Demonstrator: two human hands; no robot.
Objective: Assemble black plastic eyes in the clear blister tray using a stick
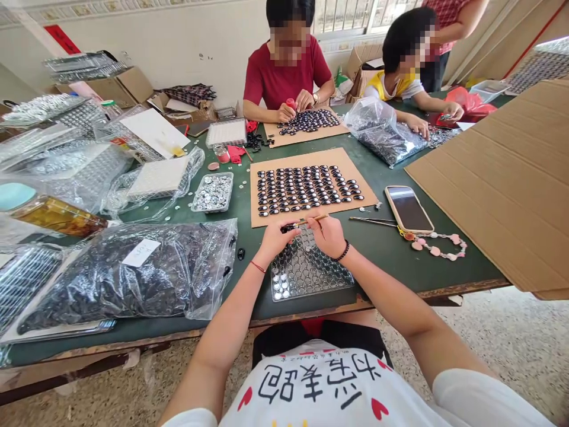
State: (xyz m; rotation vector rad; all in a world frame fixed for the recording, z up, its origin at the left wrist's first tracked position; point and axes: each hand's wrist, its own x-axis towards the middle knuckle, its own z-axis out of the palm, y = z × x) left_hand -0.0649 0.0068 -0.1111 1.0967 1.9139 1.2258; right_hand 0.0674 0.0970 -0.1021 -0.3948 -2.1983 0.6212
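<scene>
My left hand [276, 242] pinches a small black oval piece [288, 228] between thumb and fingers. Closed round a thin wooden stick [316, 218], my right hand [329, 237] brings its tip close to that piece; whether they touch is too small to tell. Below both hands lies a clear plastic tray [313, 289] of round pockets, with several white discs [281, 286] at its left side. Just beyond, a cardboard sheet [261, 222] carries rows of black oval pieces [306, 188] with pale shiny centres.
To the left are a tub of small discs [213, 193] and a large bag of black pieces [133, 279]. Right of the sheet lie a phone [409, 209], tweezers [372, 221] and large cardboard [502, 184]. Two people work across the table [462, 270]; another person stands behind.
</scene>
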